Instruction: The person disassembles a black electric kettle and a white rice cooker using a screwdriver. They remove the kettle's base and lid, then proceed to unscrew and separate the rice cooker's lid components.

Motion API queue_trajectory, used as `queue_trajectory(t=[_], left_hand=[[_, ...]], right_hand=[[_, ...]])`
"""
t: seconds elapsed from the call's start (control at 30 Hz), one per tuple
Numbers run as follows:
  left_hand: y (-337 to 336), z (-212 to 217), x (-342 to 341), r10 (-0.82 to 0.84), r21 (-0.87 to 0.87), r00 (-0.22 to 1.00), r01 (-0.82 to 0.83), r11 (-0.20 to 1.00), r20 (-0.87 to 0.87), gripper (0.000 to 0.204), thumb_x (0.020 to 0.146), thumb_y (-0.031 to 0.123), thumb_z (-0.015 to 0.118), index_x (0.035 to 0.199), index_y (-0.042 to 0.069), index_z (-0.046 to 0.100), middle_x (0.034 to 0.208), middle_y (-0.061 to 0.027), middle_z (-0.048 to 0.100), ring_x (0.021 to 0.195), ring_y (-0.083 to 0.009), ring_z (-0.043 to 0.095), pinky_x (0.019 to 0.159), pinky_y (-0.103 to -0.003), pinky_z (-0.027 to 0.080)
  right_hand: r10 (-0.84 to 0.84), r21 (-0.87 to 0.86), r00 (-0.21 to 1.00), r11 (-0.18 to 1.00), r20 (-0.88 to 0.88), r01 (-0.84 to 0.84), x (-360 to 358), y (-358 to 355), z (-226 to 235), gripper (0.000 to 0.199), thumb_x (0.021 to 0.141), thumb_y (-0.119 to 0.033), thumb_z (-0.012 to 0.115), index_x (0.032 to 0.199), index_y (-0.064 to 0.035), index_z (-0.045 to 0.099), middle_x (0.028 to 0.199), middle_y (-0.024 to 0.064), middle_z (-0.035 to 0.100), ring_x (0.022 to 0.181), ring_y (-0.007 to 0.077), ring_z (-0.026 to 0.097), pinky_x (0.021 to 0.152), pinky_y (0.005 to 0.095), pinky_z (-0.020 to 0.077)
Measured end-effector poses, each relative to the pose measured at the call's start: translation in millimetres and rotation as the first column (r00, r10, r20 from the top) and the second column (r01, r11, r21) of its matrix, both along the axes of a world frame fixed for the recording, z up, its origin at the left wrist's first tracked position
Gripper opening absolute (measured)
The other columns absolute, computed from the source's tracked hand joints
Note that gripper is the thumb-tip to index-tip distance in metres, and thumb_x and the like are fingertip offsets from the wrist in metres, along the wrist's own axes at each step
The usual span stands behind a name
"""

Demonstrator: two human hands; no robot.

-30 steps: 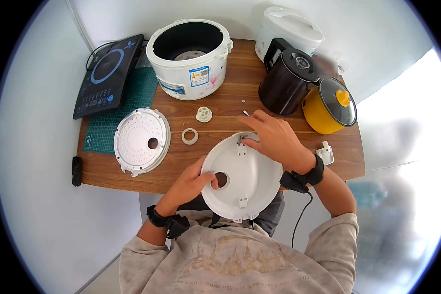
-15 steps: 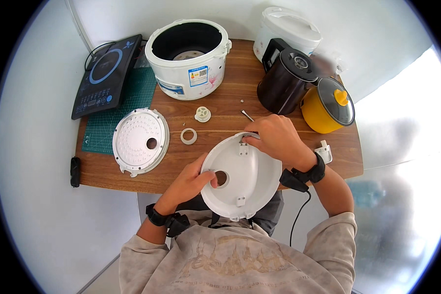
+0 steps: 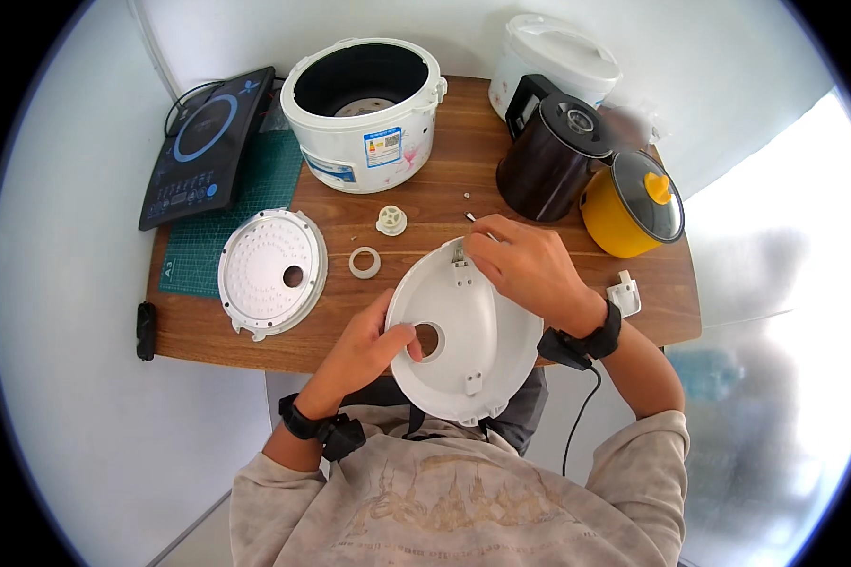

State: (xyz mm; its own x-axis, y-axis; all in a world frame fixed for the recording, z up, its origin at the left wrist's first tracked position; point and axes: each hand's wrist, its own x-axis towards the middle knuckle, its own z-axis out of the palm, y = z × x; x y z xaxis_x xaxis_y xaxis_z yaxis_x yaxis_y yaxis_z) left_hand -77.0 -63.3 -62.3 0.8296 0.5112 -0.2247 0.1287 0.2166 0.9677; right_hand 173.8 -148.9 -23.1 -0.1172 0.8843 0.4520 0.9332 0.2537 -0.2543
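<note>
Head view has your left hand propping the white rice cooker lid cover at the near edge of the wooden surface, thumb hooked at its centre hole so it sits tilted and steady. Your right hand works the hinge end, fingers pressed together, pinching something too small to identify. Perforated inner plate and white ring lie aside, left of the lid.

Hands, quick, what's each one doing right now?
Left hand: closed on the white lid, thumb at its centre hole.
Right hand: fingertips pinched at the lid's top edge; contents unclear.
</note>
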Motion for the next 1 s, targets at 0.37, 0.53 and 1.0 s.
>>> queue_trajectory(t=[0.37, 0.53, 1.0], left_hand=[[4.2, -1.5, -1.3, -0.038, 0.109, 0.999, 0.038, 0.993, -0.004, 0.053, 0.093, 0.006, 0.05, 0.145, -0.003, 0.045, 0.082, -0.0069, 0.066, 0.076, -0.0143, 0.066, 0.073, -0.029, 0.053], [1.2, 7.2, -2.2, -0.028, 0.195, 0.997, 0.041, 0.98, -0.073, 0.04, 0.093, 0.007, 0.052, 0.132, -0.003, 0.053, 0.08, -0.006, 0.067, 0.075, -0.0131, 0.066, 0.073, -0.028, 0.053], [16.5, 11.8, -0.1, 0.15, 0.079, 0.981, -0.16, 0.984, 0.12, 0.038, 0.098, 0.011, 0.053, 0.134, -0.001, 0.056, 0.08, -0.0028, 0.067, 0.078, -0.0101, 0.063, 0.074, -0.025, 0.049]], right_hand=[[-0.082, -0.045, 0.955, 0.996, -0.284, 0.072, 0.1, 5.4, 6.0, 0.009, 0.08, -0.008, 0.072, 0.085, -0.0052, 0.065, 0.087, 0.0065, 0.066, 0.074, 0.0289, 0.066, 0.066, 0.0372, 0.0536], [-0.071, -0.099, 0.943, 0.994, -0.326, 0.041, 2.7, 2.9, 14.4, 0.011, 0.074, -0.004, 0.071, 0.083, -0.0043, 0.064, 0.083, 0.007, 0.064, 0.072, 0.0297, 0.064, 0.066, 0.0376, 0.0528], [-0.243, -0.033, 0.668, 0.95, -0.703, 0.311, 5.4, -42.9, 63.0, 0.009, 0.087, -0.002, 0.072, 0.092, -0.003, 0.065, 0.073, 0.0, 0.064, 0.065, 0.0043, 0.058, 0.058, 0.0211, 0.0461]])
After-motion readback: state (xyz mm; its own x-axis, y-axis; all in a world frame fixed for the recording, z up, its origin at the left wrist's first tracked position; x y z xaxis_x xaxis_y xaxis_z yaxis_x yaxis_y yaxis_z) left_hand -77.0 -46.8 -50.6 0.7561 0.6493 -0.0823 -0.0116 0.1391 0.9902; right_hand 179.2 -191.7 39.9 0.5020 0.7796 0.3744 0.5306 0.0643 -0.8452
